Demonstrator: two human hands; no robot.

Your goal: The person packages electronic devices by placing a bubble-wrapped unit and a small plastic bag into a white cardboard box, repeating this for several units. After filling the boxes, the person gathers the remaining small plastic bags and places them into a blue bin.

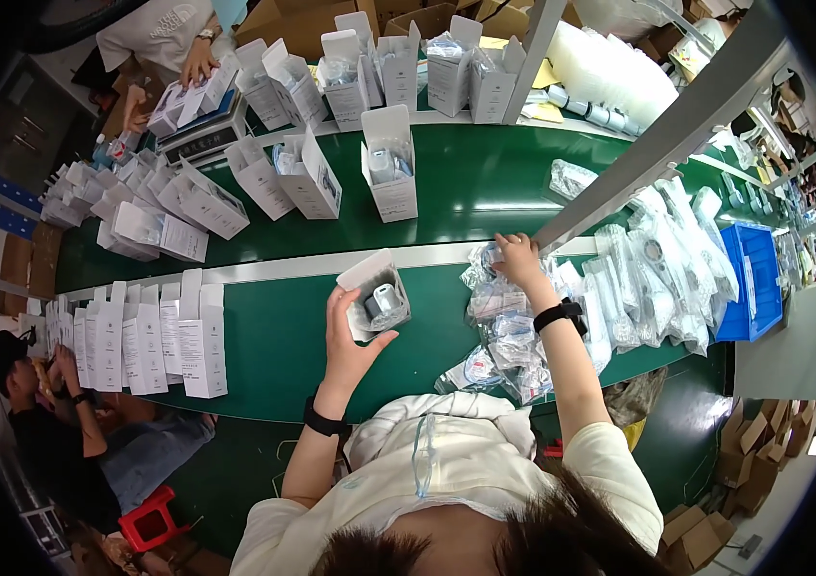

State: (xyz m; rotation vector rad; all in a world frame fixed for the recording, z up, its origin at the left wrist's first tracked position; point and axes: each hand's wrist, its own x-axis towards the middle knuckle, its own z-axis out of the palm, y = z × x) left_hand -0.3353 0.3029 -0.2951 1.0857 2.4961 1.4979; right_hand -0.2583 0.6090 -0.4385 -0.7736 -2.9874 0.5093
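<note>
- Left hand (348,338) wrapped around an open white carton (376,296), flap up, a pale cylindrical part already inside; held above the green bench (273,336), just short of the pale rail beside the conveyor belt (475,178)
- Right hand (517,261) stretched out to the heap of clear bagged parts (513,331), fingers curled at its far edge; possibly pinching one bag, hard to tell at this size
- Best to keep the carton mouth tilted toward the right hand and steady; grip on the side walls only, so the flap stays free
- Better to lift a single bag clear of the heap; slippery film likely to drag neighbours along
- Worth feeding the bag in beside the cylinder, not on top; flap otherwise unlikely to close flat
- Row of upright flat cartons (153,336) at the left, within reach
</note>
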